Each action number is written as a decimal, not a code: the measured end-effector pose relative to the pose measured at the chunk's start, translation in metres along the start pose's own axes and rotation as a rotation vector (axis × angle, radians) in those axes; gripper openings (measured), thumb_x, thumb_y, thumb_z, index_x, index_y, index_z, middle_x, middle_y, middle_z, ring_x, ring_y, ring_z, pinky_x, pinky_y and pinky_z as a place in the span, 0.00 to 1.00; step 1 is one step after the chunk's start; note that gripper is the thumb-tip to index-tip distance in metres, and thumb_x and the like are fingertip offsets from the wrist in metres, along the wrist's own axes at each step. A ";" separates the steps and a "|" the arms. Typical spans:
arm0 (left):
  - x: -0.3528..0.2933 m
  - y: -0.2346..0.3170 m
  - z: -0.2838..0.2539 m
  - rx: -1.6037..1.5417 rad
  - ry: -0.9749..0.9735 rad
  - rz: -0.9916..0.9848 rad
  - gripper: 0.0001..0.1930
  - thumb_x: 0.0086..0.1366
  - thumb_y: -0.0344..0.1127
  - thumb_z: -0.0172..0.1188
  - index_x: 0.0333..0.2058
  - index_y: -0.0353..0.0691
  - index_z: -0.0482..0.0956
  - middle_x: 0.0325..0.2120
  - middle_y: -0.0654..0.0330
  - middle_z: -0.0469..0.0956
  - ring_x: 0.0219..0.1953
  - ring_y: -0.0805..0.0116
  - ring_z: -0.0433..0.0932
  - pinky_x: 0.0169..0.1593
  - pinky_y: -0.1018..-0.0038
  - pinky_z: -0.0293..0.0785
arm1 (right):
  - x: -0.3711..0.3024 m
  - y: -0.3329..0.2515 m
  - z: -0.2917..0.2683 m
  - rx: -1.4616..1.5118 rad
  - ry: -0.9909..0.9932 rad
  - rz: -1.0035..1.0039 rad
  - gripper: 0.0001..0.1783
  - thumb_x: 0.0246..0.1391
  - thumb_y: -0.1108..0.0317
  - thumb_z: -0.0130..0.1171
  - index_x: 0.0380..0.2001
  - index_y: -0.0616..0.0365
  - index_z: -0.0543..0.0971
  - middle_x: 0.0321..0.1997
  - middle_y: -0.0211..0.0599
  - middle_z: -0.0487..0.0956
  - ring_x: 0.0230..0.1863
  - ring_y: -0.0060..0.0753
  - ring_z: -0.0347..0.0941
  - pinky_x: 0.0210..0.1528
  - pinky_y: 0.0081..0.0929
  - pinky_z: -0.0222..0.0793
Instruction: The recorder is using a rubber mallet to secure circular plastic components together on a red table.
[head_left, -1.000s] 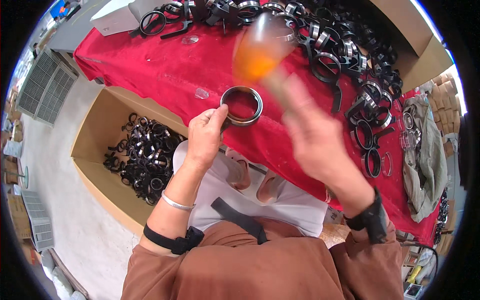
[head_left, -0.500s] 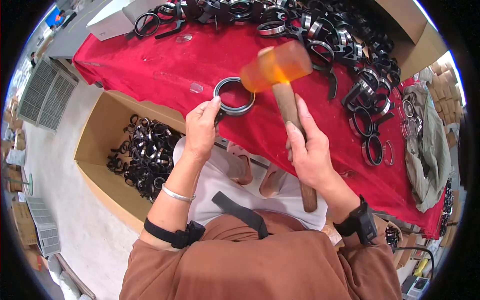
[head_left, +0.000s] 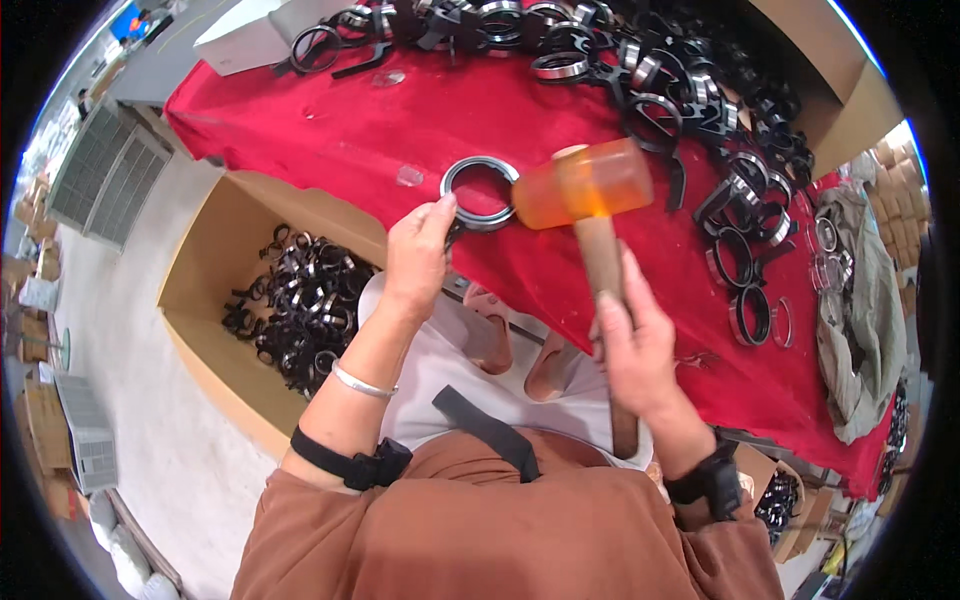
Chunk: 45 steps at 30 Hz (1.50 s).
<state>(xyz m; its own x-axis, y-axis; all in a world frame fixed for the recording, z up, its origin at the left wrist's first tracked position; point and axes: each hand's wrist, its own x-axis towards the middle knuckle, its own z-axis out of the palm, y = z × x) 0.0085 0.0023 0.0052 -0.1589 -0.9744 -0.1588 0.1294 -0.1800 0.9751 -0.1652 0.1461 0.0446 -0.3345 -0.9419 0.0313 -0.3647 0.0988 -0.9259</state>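
Clamped right hand [head_left: 640, 355] on one mallet [head_left: 600, 250], just right of one ring [head_left: 487, 222]. Pinched that ring in left hand [head_left: 420, 252], above one red cloth [head_left: 380, 130]. Saw one box [head_left: 215, 255] left of the ring, uncountable parts [head_left: 562, 70] beyond it. Since a second earlier, moved mallet from beyond the ring to its right rim.

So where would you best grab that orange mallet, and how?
Probably around the wooden handle, from the lower right, as the right hand does: it is long, slim and slants down the picture, while the bulky amber mallet head sits crosswise at its upper end.
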 end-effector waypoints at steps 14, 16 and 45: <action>-0.023 -0.037 -0.004 -0.055 -0.262 0.371 0.16 0.60 0.25 0.55 0.47 0.35 0.67 0.43 0.62 0.71 0.46 0.76 0.68 0.52 0.77 0.62 | 0.036 -0.013 -0.042 0.060 0.022 0.100 0.27 0.58 0.68 0.46 0.61 0.51 0.60 0.21 0.24 0.67 0.18 0.12 0.61 0.19 0.12 0.61; -0.026 -0.038 -0.006 -0.046 -0.253 0.354 0.16 0.60 0.25 0.55 0.47 0.35 0.66 0.43 0.62 0.71 0.46 0.75 0.68 0.52 0.77 0.63 | 0.034 -0.014 -0.041 0.003 -0.017 0.119 0.27 0.58 0.68 0.47 0.61 0.50 0.60 0.21 0.25 0.67 0.18 0.13 0.62 0.19 0.13 0.62; -0.026 -0.011 -0.134 1.070 0.327 0.228 0.19 0.56 0.37 0.59 0.42 0.30 0.72 0.37 0.48 0.74 0.42 0.57 0.71 0.49 0.66 0.66 | 0.016 0.022 -0.059 0.485 0.154 -0.134 0.27 0.59 0.67 0.44 0.61 0.57 0.56 0.23 0.37 0.72 0.16 0.21 0.66 0.19 0.18 0.65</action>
<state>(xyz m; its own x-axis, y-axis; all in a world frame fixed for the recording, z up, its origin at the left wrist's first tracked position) 0.1422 0.0112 -0.0222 0.0441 -0.9863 0.1587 -0.8027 0.0595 0.5934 -0.2297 0.1523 0.0469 -0.4497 -0.8743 0.1829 0.0184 -0.2138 -0.9767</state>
